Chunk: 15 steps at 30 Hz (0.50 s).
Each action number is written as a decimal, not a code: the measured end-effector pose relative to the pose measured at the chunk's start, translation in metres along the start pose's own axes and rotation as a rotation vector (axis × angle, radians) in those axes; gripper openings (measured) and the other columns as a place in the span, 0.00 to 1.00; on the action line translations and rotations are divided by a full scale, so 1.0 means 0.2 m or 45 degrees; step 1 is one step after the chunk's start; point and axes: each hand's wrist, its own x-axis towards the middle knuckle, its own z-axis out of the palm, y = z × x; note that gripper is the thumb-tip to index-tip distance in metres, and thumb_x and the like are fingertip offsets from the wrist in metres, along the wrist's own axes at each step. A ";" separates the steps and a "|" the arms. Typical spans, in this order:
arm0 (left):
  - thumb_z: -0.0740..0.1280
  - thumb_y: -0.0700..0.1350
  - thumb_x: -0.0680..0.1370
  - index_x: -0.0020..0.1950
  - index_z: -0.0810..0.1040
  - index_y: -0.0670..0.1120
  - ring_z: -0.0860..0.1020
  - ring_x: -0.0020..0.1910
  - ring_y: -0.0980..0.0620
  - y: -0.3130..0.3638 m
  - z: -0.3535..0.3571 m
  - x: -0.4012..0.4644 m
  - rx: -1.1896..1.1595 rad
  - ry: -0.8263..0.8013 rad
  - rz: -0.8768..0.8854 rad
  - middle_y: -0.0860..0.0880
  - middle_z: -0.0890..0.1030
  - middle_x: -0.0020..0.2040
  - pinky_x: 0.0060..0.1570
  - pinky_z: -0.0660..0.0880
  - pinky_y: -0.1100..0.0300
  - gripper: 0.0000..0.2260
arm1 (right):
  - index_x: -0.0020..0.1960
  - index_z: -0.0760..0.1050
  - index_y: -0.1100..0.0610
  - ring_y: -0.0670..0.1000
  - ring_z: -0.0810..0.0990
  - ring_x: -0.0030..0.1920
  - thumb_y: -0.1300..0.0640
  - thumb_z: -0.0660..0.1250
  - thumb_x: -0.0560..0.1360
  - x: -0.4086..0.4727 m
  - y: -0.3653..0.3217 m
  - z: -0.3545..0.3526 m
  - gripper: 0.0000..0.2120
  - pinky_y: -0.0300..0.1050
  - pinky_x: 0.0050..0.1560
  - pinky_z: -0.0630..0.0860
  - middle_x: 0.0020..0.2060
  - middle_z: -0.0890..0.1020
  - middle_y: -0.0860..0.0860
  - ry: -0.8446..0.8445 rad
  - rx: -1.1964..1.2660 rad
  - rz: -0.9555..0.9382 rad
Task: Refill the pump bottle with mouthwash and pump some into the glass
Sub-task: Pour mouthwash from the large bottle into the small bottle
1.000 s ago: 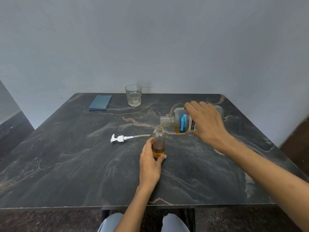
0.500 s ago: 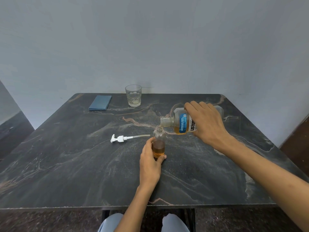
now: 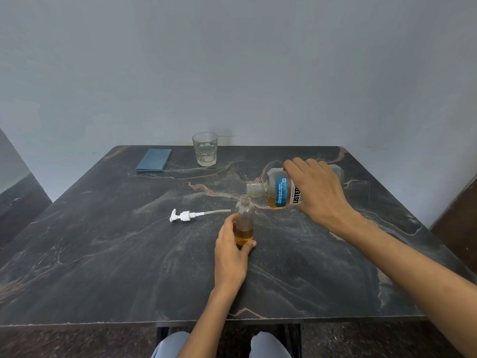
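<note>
A small clear pump bottle (image 3: 244, 218) stands upright and uncapped on the dark marble table (image 3: 129, 267), its lower part filled with amber liquid. My left hand (image 3: 231, 250) grips its base. My right hand (image 3: 318, 188) holds the mouthwash bottle (image 3: 277, 191) tipped on its side, its open neck just above and right of the small bottle's mouth. The white pump head (image 3: 184, 215) with its tube lies flat to the left. A clear glass (image 3: 205, 149) stands at the table's far edge.
A folded blue cloth (image 3: 154, 160) lies at the far left of the table. A pale wall rises right behind the table's far edge. My knees show below the near edge.
The amber level in the small bottle looks slightly higher. Both hands and both bottles stay in nearly the same place.
</note>
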 end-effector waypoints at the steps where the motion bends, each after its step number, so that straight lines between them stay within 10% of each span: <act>1: 0.73 0.37 0.71 0.68 0.67 0.50 0.74 0.61 0.53 0.00 0.00 0.00 0.002 0.000 -0.001 0.51 0.75 0.62 0.64 0.72 0.50 0.29 | 0.58 0.67 0.53 0.50 0.71 0.45 0.59 0.78 0.62 0.00 0.00 0.00 0.30 0.45 0.47 0.68 0.49 0.75 0.50 -0.001 0.000 0.000; 15: 0.74 0.37 0.70 0.68 0.66 0.51 0.74 0.62 0.52 -0.01 0.00 0.01 0.012 0.000 -0.009 0.51 0.75 0.63 0.64 0.72 0.50 0.30 | 0.58 0.68 0.54 0.51 0.72 0.45 0.59 0.79 0.61 0.00 0.00 0.00 0.30 0.46 0.48 0.70 0.49 0.76 0.51 0.017 0.026 0.006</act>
